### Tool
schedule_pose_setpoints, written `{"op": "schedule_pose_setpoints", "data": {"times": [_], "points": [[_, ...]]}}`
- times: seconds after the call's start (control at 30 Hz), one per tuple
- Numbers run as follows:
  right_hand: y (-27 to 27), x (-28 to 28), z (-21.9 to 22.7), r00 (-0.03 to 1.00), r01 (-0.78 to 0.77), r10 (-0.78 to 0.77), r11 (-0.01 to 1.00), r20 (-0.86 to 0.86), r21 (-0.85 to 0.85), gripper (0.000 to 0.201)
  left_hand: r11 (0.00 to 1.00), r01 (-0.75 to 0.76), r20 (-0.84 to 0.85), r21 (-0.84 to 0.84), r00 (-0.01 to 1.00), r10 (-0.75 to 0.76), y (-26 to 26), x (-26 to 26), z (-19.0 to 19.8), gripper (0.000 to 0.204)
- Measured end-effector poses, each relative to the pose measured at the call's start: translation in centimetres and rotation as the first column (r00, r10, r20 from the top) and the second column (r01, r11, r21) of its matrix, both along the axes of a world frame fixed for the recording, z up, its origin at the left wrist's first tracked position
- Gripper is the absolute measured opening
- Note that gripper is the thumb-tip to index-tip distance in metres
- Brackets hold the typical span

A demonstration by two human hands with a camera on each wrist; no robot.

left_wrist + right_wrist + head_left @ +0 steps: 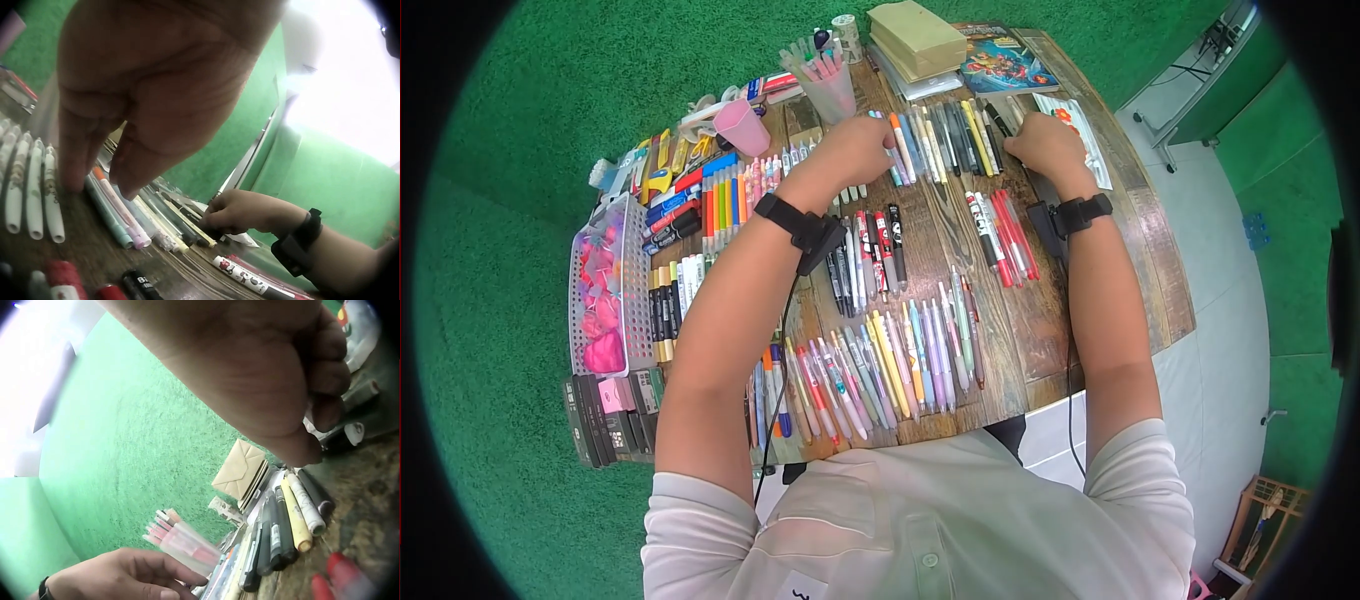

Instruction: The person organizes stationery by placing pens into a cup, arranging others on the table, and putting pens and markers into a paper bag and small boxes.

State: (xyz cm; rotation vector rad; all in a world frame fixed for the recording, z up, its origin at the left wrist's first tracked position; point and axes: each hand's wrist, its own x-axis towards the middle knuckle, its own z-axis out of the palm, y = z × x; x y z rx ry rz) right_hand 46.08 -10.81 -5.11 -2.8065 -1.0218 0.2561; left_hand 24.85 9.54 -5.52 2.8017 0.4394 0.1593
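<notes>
In the head view my left hand (840, 155) is at the left end of a row of pens (945, 140). Its fingers point down in the left wrist view, the tips close beside a teal pen (111, 209) and a pink pen with an orange tip (125, 209). At the row's right end is my right hand (1050, 150), its fingers curled and pinching a black pen (340, 439) with a pale end. Next to it lie a white patterned pen (306, 503) and a yellow pen (297, 515). The right palm hides part of the black pen.
Nearer my body lie red pens (1015, 235), patterned markers (880, 250) and a long row of pastel pens (900, 360). A pen cup (830, 95), pink cup (742, 128), paper stack (915, 45) and book (1005, 65) stand farther back. A white basket (637, 270) is left.
</notes>
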Motion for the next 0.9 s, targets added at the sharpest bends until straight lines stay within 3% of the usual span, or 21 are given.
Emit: {"op": "schedule_pose_setpoints", "data": {"times": [0.07, 0.37, 0.43, 0.7, 0.77, 0.87, 0.9], "points": [[0.1, 0.5, -0.7, 1.000, -0.009, 0.009, 1.000, 0.005, -0.011, 0.045, 0.997, -0.058, -0.104, -0.041, 0.993, 0.053, 0.2, 0.1, 0.3, 0.031], [0.5, 0.2, -0.7, 0.998, -0.052, 0.056, 0.989, -0.027, 0.136, 0.039, 0.995, -0.063, -0.109, -0.071, 0.992, 0.055, 0.4, 0.0, 0.2, 0.031], [0.8, 0.4, -1.8, 0.995, -0.087, 0.078, 0.986, 0.068, 0.144, 0.034, 0.995, -0.067, -0.123, -0.067, 0.991, 0.059, 0.2, 0.0, 0.5, 0.031], [0.9, -2.1, -0.3, 0.998, -0.028, 0.026, 0.999, 0.059, 0.041, 0.043, 0.994, -0.069, -0.114, -0.080, 0.992, 0.060, 0.1, 0.0, 0.3, 0.030], [0.9, -2.1, 0.3, 0.999, -0.008, 0.008, 1.000, 0.033, 0.001, 0.044, 0.997, -0.062, -0.033, -0.046, 0.998, 0.061, 0.0, -0.1, 0.5, 0.028], [0.7, -0.9, 0.8, 1.000, -0.001, 0.002, 0.996, -0.006, 0.088, 0.045, 0.979, -0.112, 0.032, -0.170, 0.992, 0.119, -0.2, 0.1, 1.4, 0.026], [0.5, -0.3, 0.5, 0.987, -0.062, 0.096, 0.965, -0.127, 0.254, 0.040, 0.979, -0.121, 0.039, -0.166, 0.991, 0.129, -0.2, 0.2, 1.6, 0.026]]}}
